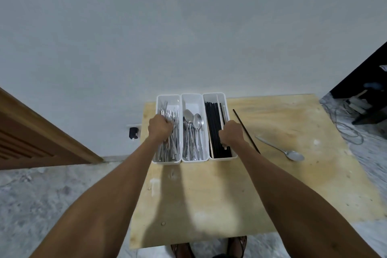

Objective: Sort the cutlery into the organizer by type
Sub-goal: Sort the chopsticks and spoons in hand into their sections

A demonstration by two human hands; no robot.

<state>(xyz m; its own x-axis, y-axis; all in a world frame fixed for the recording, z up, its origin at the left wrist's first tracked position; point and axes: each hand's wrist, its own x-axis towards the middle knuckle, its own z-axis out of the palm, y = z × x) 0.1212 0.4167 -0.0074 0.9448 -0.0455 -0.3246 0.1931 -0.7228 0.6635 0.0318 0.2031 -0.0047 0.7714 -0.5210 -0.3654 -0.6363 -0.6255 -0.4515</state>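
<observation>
A person sorts cutlery at a plywood table (209, 195), where an organizer of three white bins stands side by side against the wall. The left bin (168, 97) holds steel forks (175, 113), the middle bin (192, 96) steel spoons (193, 120), and the right bin (213, 94) a packed row of black chopsticks (212, 119). The left hand (160, 126) is fisted around the fork handles; the right hand (231, 133) curls down onto the chopsticks, fingers closed on them. Still unsorted, a loose chopstick (237, 116) lies just beside the right bin, and a loose spoon (294, 155) rests farther right on the table.
</observation>
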